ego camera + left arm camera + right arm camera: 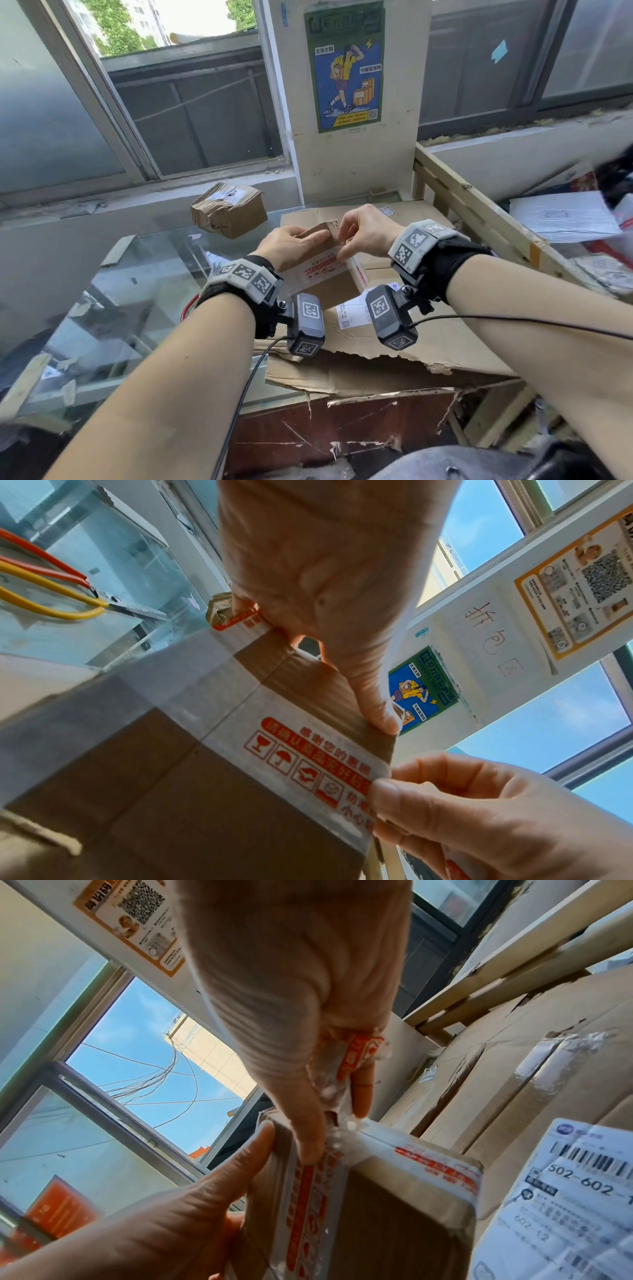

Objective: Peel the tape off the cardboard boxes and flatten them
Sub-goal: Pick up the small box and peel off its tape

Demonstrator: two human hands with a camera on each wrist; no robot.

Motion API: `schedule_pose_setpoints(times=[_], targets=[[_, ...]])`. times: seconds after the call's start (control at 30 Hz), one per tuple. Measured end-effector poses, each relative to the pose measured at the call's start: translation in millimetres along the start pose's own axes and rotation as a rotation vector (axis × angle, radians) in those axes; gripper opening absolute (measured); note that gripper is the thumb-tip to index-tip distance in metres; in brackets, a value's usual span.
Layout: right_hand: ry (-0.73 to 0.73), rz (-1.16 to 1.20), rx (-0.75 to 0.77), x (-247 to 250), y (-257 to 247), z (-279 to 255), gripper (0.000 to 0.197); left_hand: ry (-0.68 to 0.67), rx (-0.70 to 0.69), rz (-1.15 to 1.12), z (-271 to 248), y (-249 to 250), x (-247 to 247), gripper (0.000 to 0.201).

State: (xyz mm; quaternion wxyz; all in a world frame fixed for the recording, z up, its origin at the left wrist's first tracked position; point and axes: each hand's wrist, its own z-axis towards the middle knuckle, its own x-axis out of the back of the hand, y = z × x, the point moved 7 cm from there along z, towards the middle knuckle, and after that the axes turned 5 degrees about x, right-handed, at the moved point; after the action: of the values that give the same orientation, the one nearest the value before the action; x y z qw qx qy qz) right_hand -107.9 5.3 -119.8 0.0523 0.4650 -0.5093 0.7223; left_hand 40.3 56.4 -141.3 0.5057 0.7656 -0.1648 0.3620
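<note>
The small cardboard box (322,270) sits raised between your two hands, held just above the flattened cardboard sheets (428,339) that cover the right part of the glass table (144,274). A strip of clear tape printed with red handling symbols (304,767) runs across its face and over the far edge.

Your left hand (291,245) grips the far left end of the box — thumb (373,696) laid flat along the top face, the other fingers curled round the back edge, as the left wrist view shows.

Your right hand (368,233) pinches the tape at the box's far right corner. In the right wrist view the thumb (301,1123) presses down on the printed strip right at the edge, while a crumpled, lifted length of tape (356,1053) is caught between thumb and forefinger, just above the corner.

A shipping label (565,1191) lies on the sheets near that hand. Farther back on the glass, well apart from your hands, stands a second, crushed box (229,214). Yellow-handled scissors (68,599) rest on the glass to the left. A green-and-blue poster (346,65) hangs on the pillar ahead.
</note>
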Motion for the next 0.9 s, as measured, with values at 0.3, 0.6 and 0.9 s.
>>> schedule_pose_setpoints(times=[0.3, 0.6, 0.9], targets=[[-0.062, -0.017, -0.02, -7, 12, -10, 0.007, -0.002, 0.103, 0.065, 9, -5, -24, 0.062], [0.025, -0.071, -0.064, -14, 31, -7, 0.012, 0.048, 0.162, -0.155, 14, -21, -28, 0.037], [0.061, -0.165, -0.154, -13, 44, -6, 0.011, -0.229, 0.352, -0.976, -7, -38, -25, 0.04]])
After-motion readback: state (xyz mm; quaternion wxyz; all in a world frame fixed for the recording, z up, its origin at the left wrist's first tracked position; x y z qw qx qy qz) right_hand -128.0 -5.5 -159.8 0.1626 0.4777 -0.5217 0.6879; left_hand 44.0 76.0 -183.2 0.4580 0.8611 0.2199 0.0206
